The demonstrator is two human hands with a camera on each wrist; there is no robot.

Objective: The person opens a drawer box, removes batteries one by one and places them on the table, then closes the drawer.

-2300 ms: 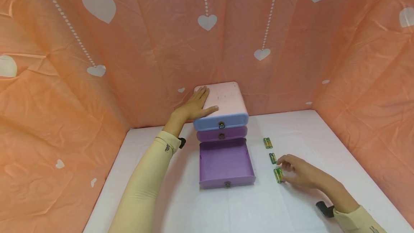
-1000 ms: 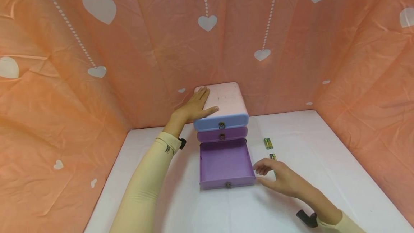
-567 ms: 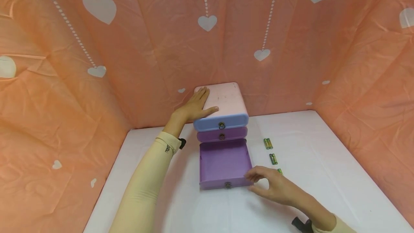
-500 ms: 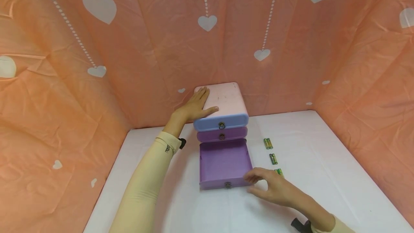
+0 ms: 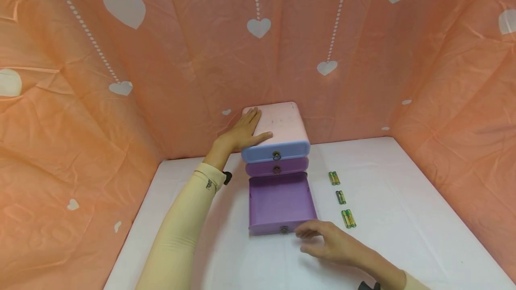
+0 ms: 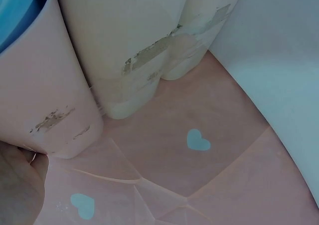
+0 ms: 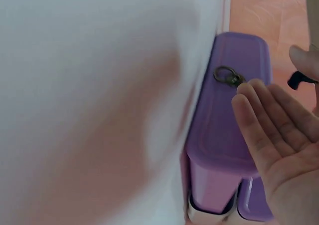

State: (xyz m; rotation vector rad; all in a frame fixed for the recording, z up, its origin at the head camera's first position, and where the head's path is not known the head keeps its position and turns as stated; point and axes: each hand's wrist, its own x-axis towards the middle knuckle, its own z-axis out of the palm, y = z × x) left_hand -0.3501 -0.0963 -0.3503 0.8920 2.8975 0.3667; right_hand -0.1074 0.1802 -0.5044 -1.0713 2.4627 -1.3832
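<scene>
A small drawer unit [image 5: 282, 122] has a pink top, a blue upper drawer [image 5: 294, 150] and a purple middle drawer [image 5: 258, 169]. Its purple bottom drawer [image 5: 278, 200] is pulled out with nothing inside. My left hand [image 5: 243, 131] rests flat on the unit's top at its left side. At the drawer's front right corner is my right hand [image 5: 322, 240], fingers loosely extended and holding nothing. In the right wrist view, its fingertips overlap the drawer front close to the metal ring pull [image 7: 227, 75].
To the drawer's right, green batteries lie in three groups: far [image 5: 334, 178], middle [image 5: 341, 197] and near [image 5: 348, 219]. They lie on a white table [image 5: 225, 263]. An orange curtain with white hearts [image 5: 193, 57] hangs behind the unit and along both sides.
My right hand has moved left and nearer, from beside the batteries to the bottom drawer's front; the near batteries are uncovered again. The left hand stays on the unit's top.
</scene>
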